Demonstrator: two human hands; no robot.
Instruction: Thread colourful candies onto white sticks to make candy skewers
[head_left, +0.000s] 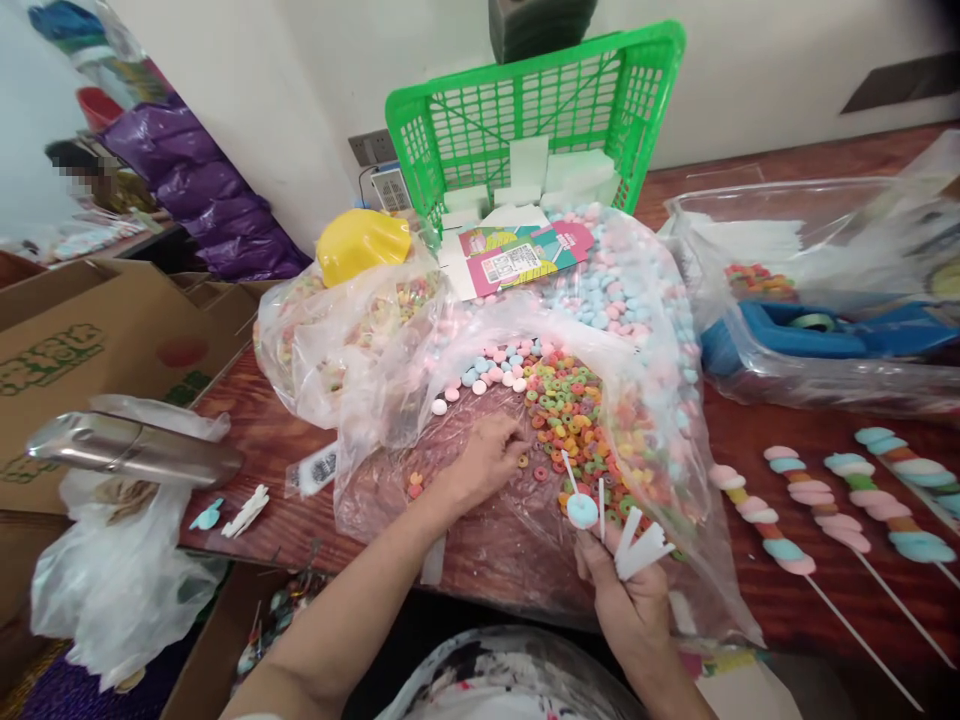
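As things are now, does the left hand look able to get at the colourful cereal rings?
Probably yes. The left hand is right beside the cereal rings, and nothing visible blocks the way from that side. Whether its curled fingers already hold something, I cannot tell.

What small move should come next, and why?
Probably pinch a cereal ring with the left hand and slide it onto the stick in the right hand: no ring shows above its blue marshmallow, while the skewers at right carry orange pieces between marshmallows.
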